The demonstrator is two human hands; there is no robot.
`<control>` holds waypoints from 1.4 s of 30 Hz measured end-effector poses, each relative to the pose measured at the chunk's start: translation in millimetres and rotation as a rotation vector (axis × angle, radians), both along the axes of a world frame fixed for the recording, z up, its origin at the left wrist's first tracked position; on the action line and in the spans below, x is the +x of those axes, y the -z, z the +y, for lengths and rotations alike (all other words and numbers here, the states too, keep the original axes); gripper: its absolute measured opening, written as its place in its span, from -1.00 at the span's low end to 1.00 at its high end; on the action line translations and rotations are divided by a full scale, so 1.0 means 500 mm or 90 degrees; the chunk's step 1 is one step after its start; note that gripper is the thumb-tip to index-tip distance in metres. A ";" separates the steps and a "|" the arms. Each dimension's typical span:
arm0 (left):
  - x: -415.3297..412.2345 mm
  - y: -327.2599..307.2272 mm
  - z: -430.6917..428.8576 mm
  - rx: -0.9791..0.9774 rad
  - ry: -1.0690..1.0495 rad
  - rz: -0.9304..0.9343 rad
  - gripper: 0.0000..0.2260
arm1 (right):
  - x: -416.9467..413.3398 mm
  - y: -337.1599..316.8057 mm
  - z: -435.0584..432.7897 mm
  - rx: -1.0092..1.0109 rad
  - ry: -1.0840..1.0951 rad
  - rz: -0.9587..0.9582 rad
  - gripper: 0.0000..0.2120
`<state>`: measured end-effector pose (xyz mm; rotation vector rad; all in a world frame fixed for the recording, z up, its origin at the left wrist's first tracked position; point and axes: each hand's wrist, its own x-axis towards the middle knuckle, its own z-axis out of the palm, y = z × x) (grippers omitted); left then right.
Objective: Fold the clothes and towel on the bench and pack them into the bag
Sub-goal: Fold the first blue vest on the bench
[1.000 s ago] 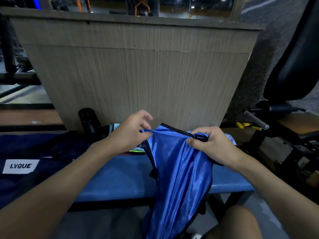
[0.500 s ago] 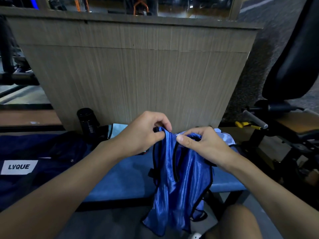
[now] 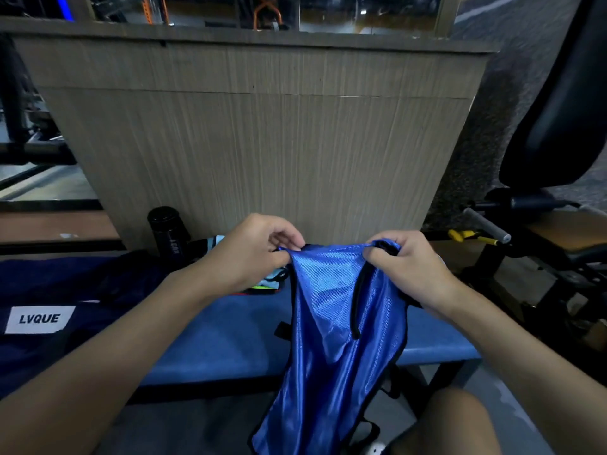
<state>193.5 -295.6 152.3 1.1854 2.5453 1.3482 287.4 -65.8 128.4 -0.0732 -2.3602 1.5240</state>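
The left hand (image 3: 253, 254) and right hand (image 3: 407, 267) each pinch a top corner of the blue garment (image 3: 328, 323) with curled fingers, so it hangs over the bench's (image 3: 223, 336) front edge. The navy bag (image 3: 65, 284) lies to the left. A black bottle (image 3: 167, 231) and a bright cloth (image 3: 267, 284) sit partly hidden behind the left hand.

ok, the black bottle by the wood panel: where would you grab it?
Wrap the upper body just under the cap, coming from the front and above. The black bottle stands upright right before the wood panel, its base hidden behind the navy bag; only that side is open.
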 end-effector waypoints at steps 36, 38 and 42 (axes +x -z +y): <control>0.022 0.012 0.055 0.104 -0.085 0.001 -0.86 | 0.016 -0.023 0.026 0.023 0.032 -0.009 -0.80; 0.021 0.008 0.055 0.081 -0.086 0.055 -0.86 | 0.013 -0.022 0.025 0.017 0.027 -0.008 -0.79; 0.018 0.000 0.055 0.063 -0.068 0.097 -0.91 | 0.014 -0.020 0.029 0.004 0.008 -0.024 -0.74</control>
